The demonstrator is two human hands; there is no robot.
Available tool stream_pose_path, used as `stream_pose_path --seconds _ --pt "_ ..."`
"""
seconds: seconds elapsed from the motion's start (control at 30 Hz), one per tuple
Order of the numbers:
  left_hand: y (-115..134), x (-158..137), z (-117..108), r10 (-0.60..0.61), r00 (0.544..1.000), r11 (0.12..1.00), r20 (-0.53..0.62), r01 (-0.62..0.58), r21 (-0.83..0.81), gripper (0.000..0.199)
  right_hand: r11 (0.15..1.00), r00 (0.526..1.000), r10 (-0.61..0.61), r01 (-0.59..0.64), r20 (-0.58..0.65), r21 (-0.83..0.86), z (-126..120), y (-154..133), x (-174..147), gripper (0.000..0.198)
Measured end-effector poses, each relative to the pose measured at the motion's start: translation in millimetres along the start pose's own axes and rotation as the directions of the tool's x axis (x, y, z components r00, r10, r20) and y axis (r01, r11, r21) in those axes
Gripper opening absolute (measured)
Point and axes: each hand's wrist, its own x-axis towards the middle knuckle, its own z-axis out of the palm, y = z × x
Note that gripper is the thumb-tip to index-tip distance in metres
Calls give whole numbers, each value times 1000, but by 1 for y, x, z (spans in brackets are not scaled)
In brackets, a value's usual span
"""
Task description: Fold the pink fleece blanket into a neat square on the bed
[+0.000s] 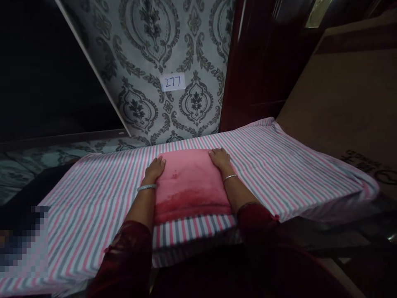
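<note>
A pink folded cloth (189, 176) lies flat in front of me, deep red along its near edge and with a small dark mark on its upper left. Whether it is a garment or a towel I cannot tell. My left hand (156, 167) rests on its far left corner, fingers stretched out. On the far right corner lies my right hand (219, 158), also flat with the fingers extended. Neither hand grips the cloth. Beneath it spreads a striped sheet (263, 161) in pink, grey and white, covering the table.
A large cardboard box (350, 95) stands at the right edge of the table. Patterned wallpaper (195, 101) with a paper label (173, 82) reading 277 is behind. A dark screen (56, 70) fills the upper left, and a dark red door (260, 62) is at the back right.
</note>
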Motion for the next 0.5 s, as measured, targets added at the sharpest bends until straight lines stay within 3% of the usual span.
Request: stream_pose_path --seconds 0.13,0.2,0.27,0.33,0.4,0.5 --pt "1 -30 -19 -36 999 999 -29 37 30 68 1000 1000 -25 25 -6 -6 -16 -6 -27 54" --pt "13 -56 -19 42 993 996 -110 -34 79 70 990 989 -137 134 -57 -49 -17 -12 -57 57" --pt "32 -87 -9 233 958 967 -166 -210 144 66 949 948 -306 296 -92 -105 -10 -19 -93 59" --pt "52 -118 9 392 909 913 -137 -366 181 61 909 910 -408 397 -71 -130 3 -24 -126 57" --pt "66 -140 29 448 890 883 -84 -426 199 60 901 907 -420 412 -35 -134 19 -25 -148 56" --pt "73 -155 49 444 893 881 -71 -421 215 60 908 915 -403 396 -29 -137 38 -20 -160 55"
